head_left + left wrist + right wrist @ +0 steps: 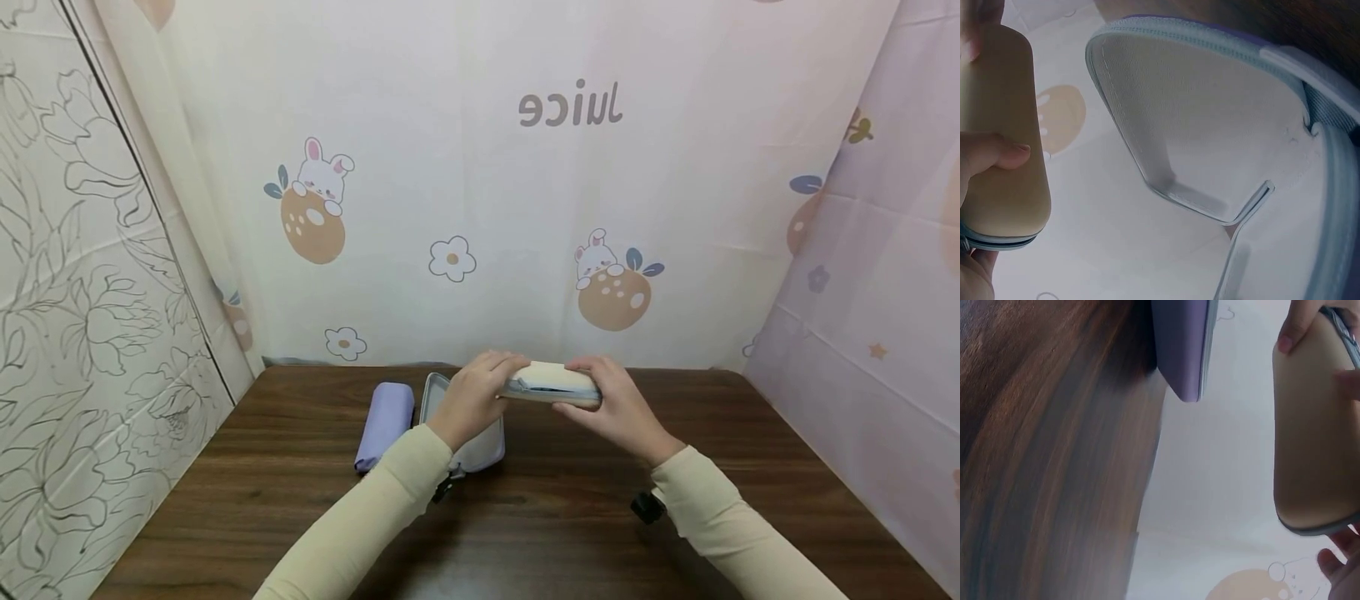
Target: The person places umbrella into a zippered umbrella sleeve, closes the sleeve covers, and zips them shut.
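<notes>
Where the table (285, 475) begins at left, a white panel (97, 292) with line-drawn flowers stands beside it. Next on the wood: a lavender bundle (386, 425), smooth-sided, lying lengthwise away from the person. Just right of it, an opened case (483, 450), pale lining showing, partly behind the left wrist; the left wrist view gives its two lined parts meeting at a fold, blue-grey zip around the rim. Purple outside seen from the right wrist.

Left hand (472, 398) above the opened case, gripping the left end of a cream case (555, 379), fingers curled over it, spread only as far as the case is thick; thumb's exact place unclear from the head view. Cream case held up off the table, roughly level, long side across; narrow dark slit along its zipped edge. Contents: cannot tell.

Right hand (622, 408) grips the other end, digits above and below, parted by the case's thickness. Black device (647, 507) under the right wrist. Behind all, a curtain (495, 183) printed with rabbits and flowers.
</notes>
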